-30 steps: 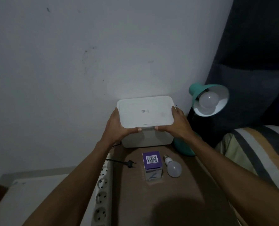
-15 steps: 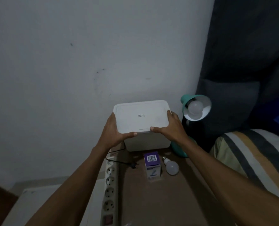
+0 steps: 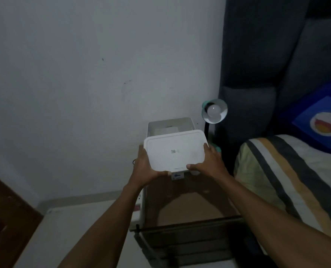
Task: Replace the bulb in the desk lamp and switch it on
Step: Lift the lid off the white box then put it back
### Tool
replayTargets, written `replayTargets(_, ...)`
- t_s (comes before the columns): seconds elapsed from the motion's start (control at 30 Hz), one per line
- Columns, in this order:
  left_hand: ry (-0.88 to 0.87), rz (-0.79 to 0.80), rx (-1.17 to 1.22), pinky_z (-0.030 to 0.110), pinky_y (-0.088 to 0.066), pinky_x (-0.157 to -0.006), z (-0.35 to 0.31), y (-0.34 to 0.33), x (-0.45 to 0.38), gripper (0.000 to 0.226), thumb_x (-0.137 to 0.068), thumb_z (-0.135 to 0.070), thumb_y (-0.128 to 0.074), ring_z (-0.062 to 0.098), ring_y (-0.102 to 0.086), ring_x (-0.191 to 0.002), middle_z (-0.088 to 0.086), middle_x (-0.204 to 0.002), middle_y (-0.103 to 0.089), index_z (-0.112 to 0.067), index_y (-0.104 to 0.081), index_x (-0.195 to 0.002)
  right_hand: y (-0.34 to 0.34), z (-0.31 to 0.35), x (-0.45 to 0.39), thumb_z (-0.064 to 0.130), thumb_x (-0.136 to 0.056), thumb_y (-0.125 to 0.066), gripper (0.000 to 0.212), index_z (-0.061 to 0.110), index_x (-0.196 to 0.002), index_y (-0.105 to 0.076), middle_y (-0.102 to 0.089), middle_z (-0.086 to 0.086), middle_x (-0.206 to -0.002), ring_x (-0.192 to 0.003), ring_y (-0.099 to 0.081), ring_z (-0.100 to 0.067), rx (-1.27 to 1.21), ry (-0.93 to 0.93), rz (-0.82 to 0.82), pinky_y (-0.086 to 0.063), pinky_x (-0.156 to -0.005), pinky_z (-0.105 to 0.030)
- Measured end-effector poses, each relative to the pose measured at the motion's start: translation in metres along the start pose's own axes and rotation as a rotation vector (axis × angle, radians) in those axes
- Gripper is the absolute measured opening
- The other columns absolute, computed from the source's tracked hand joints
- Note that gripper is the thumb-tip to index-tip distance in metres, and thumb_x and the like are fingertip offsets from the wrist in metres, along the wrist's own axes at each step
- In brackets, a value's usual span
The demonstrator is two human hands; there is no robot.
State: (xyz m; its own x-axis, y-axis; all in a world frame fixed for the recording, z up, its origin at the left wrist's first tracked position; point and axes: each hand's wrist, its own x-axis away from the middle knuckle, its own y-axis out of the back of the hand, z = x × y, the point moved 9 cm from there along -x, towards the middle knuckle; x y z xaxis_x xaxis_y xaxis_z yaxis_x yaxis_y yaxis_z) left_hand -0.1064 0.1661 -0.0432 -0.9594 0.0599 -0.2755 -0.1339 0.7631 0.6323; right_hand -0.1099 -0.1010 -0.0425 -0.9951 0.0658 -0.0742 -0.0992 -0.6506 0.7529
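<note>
**Two hands, one lid, one lamp**

At the far left stands one dark wooden panel (image 3: 4, 215), next to a pale floor. One white power strip (image 3: 140, 207) lies along the left edge of the brown table (image 3: 182, 202). The left hand (image 3: 144, 167) and right hand (image 3: 211, 161) each grip an opposite end of one white lid (image 3: 175, 151), fingers curled round the rim with thumbs on top, holding it clear of the one open white box (image 3: 169, 125) against the wall. One small carton (image 3: 177, 176) peeks out beneath the lid's near edge. Right of the box stands the one teal desk lamp (image 3: 216, 113), with one white bulb (image 3: 213, 111) seated in its shade, unlit. Farther right lie one striped pillow (image 3: 288, 171) and one blue cartoon cushion (image 3: 323, 120).
</note>
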Motion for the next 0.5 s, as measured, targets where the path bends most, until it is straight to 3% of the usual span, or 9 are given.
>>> replayTargets(0.17,0.035,0.024,0.018,0.044,-0.055,-0.105,0.001,-0.022,0.061,0.115,-0.052,-0.058,-0.101,0.010,-0.054,-0.129,-0.011,-0.141,-0.054,-0.030,-0.040,-0.145,-0.018,-0.027,0.051,0.058,-0.064,-0.081,0.111,0.016,-0.151,-0.026,-0.036,-0.012,-0.152,-0.136,-0.037,-0.036,0.035,-0.037,0.045,-0.041,-0.107,-0.048)
replayTargets(0.27,0.127,0.062,-0.013,0.046,-0.049,-0.111,0.013,-0.042,0.090,0.123,-0.049,-0.066,-0.097,0.018,-0.049,-0.133,-0.001,-0.147,-0.049,-0.027,-0.035,-0.148,-0.033,-0.051,0.072,0.063,-0.060,-0.077,0.113,0.022,-0.151,-0.024,-0.039,-0.011,-0.149,-0.134,-0.040,-0.035,-0.001,-0.073,0.066,-0.042,-0.106,-0.053)
replayTargets(0.4,0.320,0.162,-0.036,0.047,-0.042,-0.118,0.042,-0.072,0.126,0.150,-0.038,-0.077,-0.093,0.023,-0.042,-0.143,0.002,-0.158,-0.039,-0.021,-0.021,-0.158,-0.055,-0.081,0.094,0.060,-0.059,-0.078,0.110,0.020,-0.149,-0.029,-0.041,-0.012,-0.146,-0.132,-0.040,-0.036,0.028,-0.132,0.131,-0.043,-0.104,-0.053)
replayTargets(0.5,0.402,0.226,-0.087,0.047,-0.045,-0.116,0.055,-0.086,0.148,0.146,-0.041,-0.069,-0.097,0.025,-0.043,-0.141,0.005,-0.154,-0.041,-0.016,-0.023,-0.155,-0.073,-0.099,0.109,0.060,-0.058,-0.079,0.109,0.017,-0.147,-0.033,-0.044,-0.013,-0.145,-0.130,-0.042,-0.037,0.065,-0.180,0.177,-0.043,-0.103,-0.050)
